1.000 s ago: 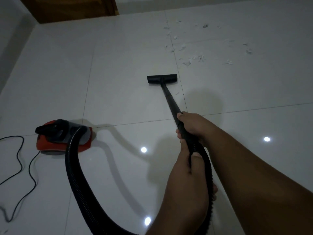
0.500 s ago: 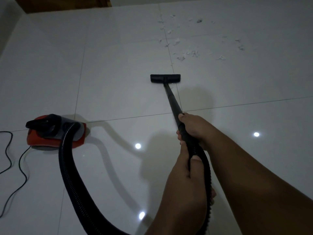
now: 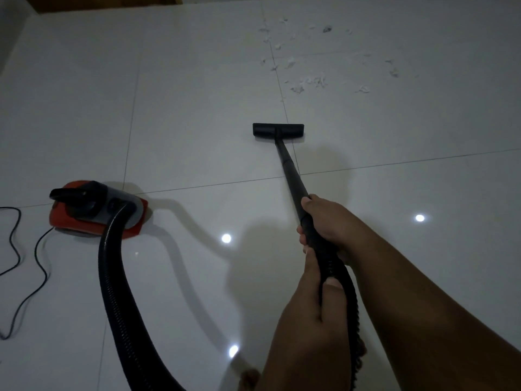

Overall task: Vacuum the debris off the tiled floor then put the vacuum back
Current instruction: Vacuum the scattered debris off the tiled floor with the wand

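While my right grip clamps the black wand and my left grip wraps the ribbed hose just behind, the floor head rests short of the white debris; the hose's loop is cut off below.

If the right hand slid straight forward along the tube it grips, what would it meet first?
The right hand would probably meet the floor nozzle at the tube's far end; the white debris lies beyond it.

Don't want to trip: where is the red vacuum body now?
In the head view the red vacuum body sits on the tiled floor at the left, beside its black power cord, its hose running to the wand further right.
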